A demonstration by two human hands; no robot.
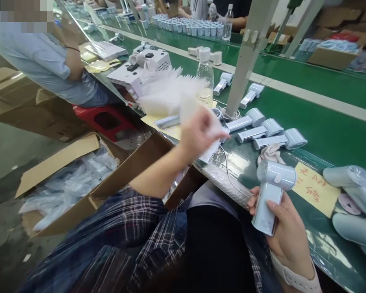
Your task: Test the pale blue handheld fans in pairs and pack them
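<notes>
In the head view, my right hand [288, 230] is wrapped round a light-blue device [270, 203] with a cylindrical head and a flat handle. The device is held upright over the table's near edge, with a small pale spot on its head. Out over the table, my left hand [198, 132] is smeared by motion, its fingers curled on a thin white film [187, 95]. That film looks translucent, with a jagged upper edge. Below my left hand lies another light-blue device, partly hidden by it. A roll of bubble wrap [228, 183] lies along the edge between my hands.
Several similar devices [271, 140] lie beyond my right hand, near a yellow handwritten note [317, 189]. A plastic bottle [205, 71] stands by a metal post [245, 57]. Cardboard boxes [61, 158] are at the lower left. A seated co-worker [45, 61] is at the left.
</notes>
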